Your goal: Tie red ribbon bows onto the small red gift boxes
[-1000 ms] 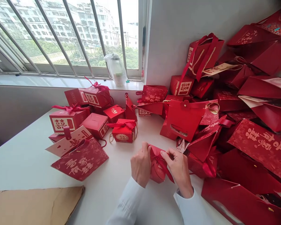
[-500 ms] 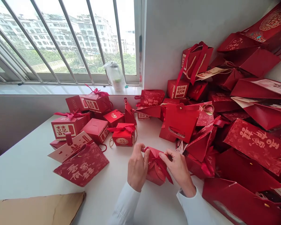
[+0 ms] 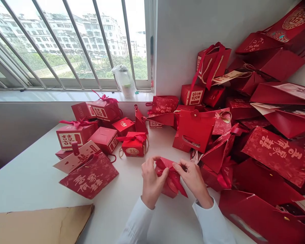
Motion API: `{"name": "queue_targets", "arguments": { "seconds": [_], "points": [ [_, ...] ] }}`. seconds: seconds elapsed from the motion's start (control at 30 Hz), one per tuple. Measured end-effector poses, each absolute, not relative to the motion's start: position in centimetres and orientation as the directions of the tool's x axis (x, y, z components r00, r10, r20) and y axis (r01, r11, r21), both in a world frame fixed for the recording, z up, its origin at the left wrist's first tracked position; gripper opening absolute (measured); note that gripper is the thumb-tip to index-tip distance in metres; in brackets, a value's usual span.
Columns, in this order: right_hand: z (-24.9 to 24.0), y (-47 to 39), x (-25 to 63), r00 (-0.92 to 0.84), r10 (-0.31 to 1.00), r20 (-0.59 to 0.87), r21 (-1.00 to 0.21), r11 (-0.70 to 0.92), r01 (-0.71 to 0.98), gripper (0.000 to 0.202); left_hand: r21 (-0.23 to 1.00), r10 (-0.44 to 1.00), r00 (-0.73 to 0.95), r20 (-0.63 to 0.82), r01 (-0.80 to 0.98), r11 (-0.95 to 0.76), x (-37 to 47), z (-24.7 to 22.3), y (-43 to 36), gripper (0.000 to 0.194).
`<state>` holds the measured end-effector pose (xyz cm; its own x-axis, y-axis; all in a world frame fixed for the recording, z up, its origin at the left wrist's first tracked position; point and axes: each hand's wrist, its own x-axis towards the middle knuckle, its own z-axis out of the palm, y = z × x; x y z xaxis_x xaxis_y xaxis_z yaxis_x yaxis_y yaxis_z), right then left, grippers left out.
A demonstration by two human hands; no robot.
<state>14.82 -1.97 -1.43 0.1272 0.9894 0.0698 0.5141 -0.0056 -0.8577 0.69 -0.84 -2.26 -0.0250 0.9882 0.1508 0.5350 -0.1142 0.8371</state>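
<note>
Lower centre of frame: red box [image 3: 168, 190] with ribbon [image 3: 178, 184] pinched in my right hand [image 3: 194, 178], left hand [image 3: 151, 180] part-open at the bow.

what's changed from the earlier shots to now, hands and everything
The left hand has opened: its thumb has moved away from the index finger, toward the bow on the small red box, and a ribbon loop now shows between them. The right hand still pinches at the bow. The other boxes, the bags and the sill stayed as they were.

Box [image 3: 169, 190] partly hidden; cardboard [image 3: 40, 224] cut off.
</note>
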Motion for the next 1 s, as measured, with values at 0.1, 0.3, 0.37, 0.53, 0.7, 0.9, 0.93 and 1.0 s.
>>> {"name": "queue_targets", "arguments": {
  "seconds": [0.1, 0.3, 0.37, 0.53, 0.7, 0.9, 0.93, 1.0],
  "points": [
    [-1.4, -1.8, 14.9, 0.151, 0.986, 0.076, -0.859, -0.012, 0.511, 0.039, 0.884, 0.994, -0.023, 0.112, 0.459, -0.089, 0.3, -2.6, -0.7, 0.032],
    [-1.1, -1.6, 15.2, 0.106, 0.992, 0.066, -0.864, 0.004, 0.504, 0.038, 0.837, 0.942, 0.004, 0.336, 0.456, -0.300, -0.8, -1.6, -1.3, 0.029],
    [-1.0, -1.5, 15.2, 0.098, 0.993, 0.063, -0.871, 0.007, 0.492, 0.039, 0.760, 0.908, 0.045, 0.417, 0.531, -0.375, -0.6, -1.1, -1.4, 0.014],
    [-0.9, -1.6, 15.2, 0.090, 0.995, 0.049, -0.886, 0.002, 0.464, 0.038, 0.613, 0.888, 0.118, 0.444, 0.683, -0.398, 0.6, -1.1, -1.3, 0.012],
    [-0.6, -1.3, 15.2, 0.102, 0.992, 0.077, -0.869, 0.017, 0.494, 0.036, 0.610, 0.919, 0.120, 0.376, 0.714, -0.343, 0.7, -1.7, -1.2, 0.012],
    [-0.4, -0.6, 15.2, 0.089, 0.992, 0.086, -0.851, 0.027, 0.524, 0.034, 0.604, 0.922, 0.191, 0.338, 0.707, -0.367, 0.1, -2.1, -1.1, 0.011],
    [-0.4, -0.5, 15.3, 0.084, 0.993, 0.083, -0.848, 0.026, 0.529, 0.034, 0.602, 0.920, 0.196, 0.338, 0.706, -0.372, 0.0, -2.1, -1.0, 0.011],
    [-0.4, -0.3, 15.4, 0.065, 0.995, 0.070, -0.844, 0.024, 0.536, 0.033, 0.607, 0.919, 0.205, 0.337, 0.699, -0.378, -0.1, -2.2, -1.0, 0.011]
  ]
}}
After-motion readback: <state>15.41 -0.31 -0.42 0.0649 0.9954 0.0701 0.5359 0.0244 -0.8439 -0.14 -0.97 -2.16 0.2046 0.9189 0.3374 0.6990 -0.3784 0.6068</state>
